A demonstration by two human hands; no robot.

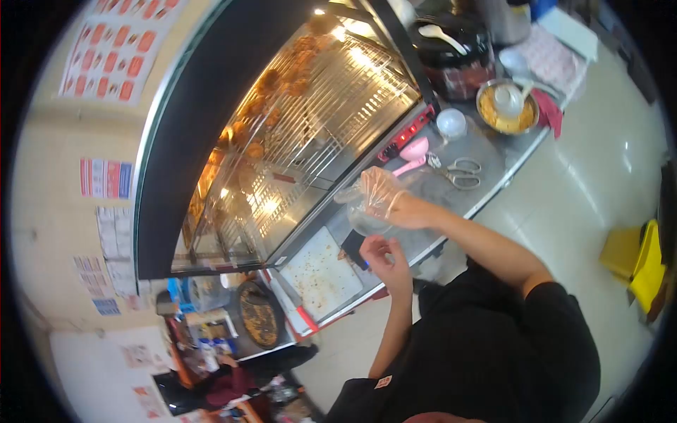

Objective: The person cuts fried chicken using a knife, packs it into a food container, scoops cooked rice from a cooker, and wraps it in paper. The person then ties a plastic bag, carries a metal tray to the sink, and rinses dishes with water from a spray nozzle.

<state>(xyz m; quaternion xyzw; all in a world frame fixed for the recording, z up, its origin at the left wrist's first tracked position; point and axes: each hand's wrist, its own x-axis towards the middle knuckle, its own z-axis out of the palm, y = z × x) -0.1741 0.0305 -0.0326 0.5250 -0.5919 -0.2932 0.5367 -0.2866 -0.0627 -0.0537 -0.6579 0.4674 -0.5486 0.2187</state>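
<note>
1 clear plastic glove (375,206) covers the right hand (385,192) at mid-frame, fingers bunched, grip unclear; just below, the left hand (386,261) is bare, half-curled, seemingly holding nothing. Covering looks done for 1 of 2 hands. Scissors (452,173) lie farther right on the tabletop (495,159).

The right hand (383,195) wears a clear plastic glove and hovers over the counter (493,169), near a pink scoop (415,149) and scissors (462,173). The left hand (388,261) is bare, fingers loosely curled, near a crumb-strewn cutting board (317,275). A red-handled knife (307,317) lies beside the board. Browned food (300,60) sits on wire racks (342,106) inside a lit glass cabinet (161,190).
</note>
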